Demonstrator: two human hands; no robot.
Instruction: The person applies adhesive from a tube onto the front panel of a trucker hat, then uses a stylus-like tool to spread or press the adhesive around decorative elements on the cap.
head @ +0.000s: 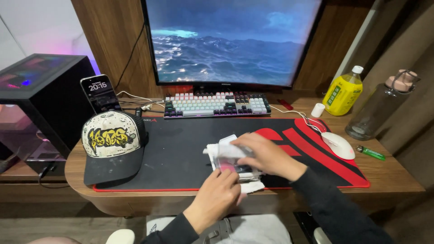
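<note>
While both hands work at the desk mat's (181,149) near edge, the right hand (266,156) and left hand (217,196) grip a white packet (226,151); right of the mat, a yellow bottle (342,94) stands full and a clear bottle (377,108) nearly empty.

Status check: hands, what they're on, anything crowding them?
Left hand and right hand both on white packet, grip unclear. Cap left, mouse right, both apart.

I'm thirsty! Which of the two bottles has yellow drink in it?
The yellow bottle with the white cap, standing nearer the monitor. The clear bottle beside it, with a pink lid, looks empty.
</note>
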